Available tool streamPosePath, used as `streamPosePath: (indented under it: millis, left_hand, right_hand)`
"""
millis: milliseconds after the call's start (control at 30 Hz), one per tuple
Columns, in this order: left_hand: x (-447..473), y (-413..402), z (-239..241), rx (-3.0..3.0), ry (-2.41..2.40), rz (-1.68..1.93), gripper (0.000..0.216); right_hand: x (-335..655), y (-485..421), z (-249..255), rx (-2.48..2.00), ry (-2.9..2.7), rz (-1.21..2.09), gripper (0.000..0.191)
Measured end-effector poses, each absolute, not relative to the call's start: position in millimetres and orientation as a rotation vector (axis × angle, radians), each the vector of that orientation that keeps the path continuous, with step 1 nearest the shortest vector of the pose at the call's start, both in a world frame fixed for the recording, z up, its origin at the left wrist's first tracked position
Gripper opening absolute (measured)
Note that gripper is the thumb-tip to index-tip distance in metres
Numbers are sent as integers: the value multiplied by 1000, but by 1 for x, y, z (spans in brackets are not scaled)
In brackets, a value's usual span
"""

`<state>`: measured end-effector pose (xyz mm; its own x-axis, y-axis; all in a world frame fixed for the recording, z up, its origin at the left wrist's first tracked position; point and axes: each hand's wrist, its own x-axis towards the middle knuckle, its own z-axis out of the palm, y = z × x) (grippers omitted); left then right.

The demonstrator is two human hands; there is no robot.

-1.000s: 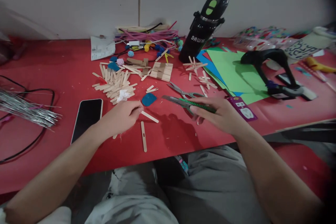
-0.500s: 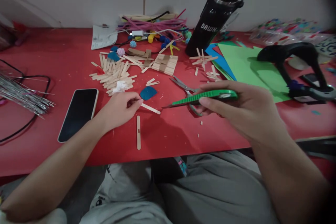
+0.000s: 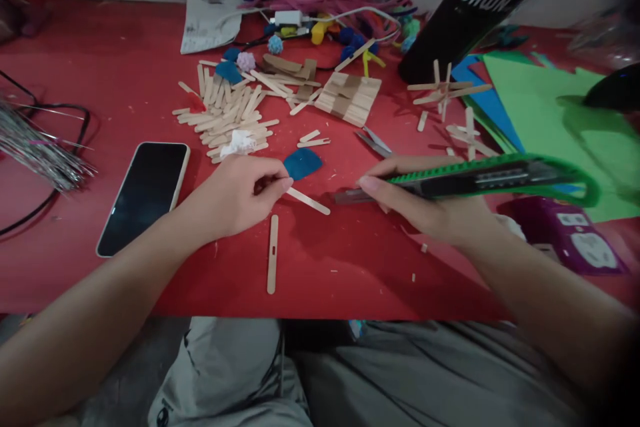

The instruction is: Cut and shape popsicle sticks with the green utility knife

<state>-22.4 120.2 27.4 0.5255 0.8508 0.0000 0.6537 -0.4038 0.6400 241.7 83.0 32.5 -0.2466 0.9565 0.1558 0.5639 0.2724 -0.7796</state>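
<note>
Pinching 1 flat, pale wooden stick [image 3: 311, 202] between thumb and fingers of left hand [image 3: 247, 192]; free end angled toward front-right part of red table [image 3: 345, 297]. Gripping 1 green-and-black plastic craft knife [image 3: 480, 179] in right hand [image 3: 425, 210], thumb and fingers closed on it near the grey metal blade [image 3: 349, 196]. Blade pointing at the stick's free end, just beside it, apparently apart.

Lying near the table's front edge: 1 pale wooden stick with a small slot through its middle [image 3: 273, 263]. Lying just beyond left fingers, toward back edge: 1 blue, flat, petal-shaped piece [image 3: 303, 163].

Step in hand, judged: holding blade and stick ready, no slot visible in the stick's exposed length. Next move judged to call for steadying stick flat and keeping left fingers clear of blade.

Hidden inside left fingers: stick's gripped end. Hidden behind right hand: handles of grey metal scissors [image 3: 375, 141]. Cut off at top of view: black bottle marked DAWN [image 3: 465, 20]. Cannot tell whether pinched stick touches table.
</note>
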Motion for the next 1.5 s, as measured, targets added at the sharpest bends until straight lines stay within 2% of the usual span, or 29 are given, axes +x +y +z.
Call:
streamPosePath:
  millis: [200, 300, 467, 633, 867, 1000, 1167, 1400, 1500]
  left_hand:
    - [-16, 125, 26, 2140, 1197, 371, 26]
    - [-14, 128, 25, 2137, 1204, 332, 22]
    - [-12, 128, 26, 2073, 1232, 310, 15]
    - [-11, 125, 30, 2193, 1257, 273, 20]
    - [-25, 122, 33, 2476, 1297, 307, 14]
    - [-44, 116, 39, 2779, 994, 528, 20]
    - [-56, 107, 44, 3042, 786, 194, 33]
    - [-62, 110, 29, 3054, 615, 91, 48]
    - [-64, 110, 26, 2964, 657, 138, 45]
  right_hand:
    - [225, 89, 16, -1104, -1492, 1074, 23]
    - [216, 84, 15, -1138, -1587, 957, 14]
    - [208, 75, 18, -1241, -1705, 731, 9]
    - [208, 79, 9, -1218, -1701, 851, 6]
    - [215, 81, -5, -1131, -1449, 1024, 9]
    - [215, 76, 2, -1249, -1587, 916, 9]
    - [214, 71, 10, -1391, -1704, 751, 11]
    - [215, 77, 8, -1328, -1785, 771, 10]
    - [214, 77, 10, -1349, -1789, 787, 9]
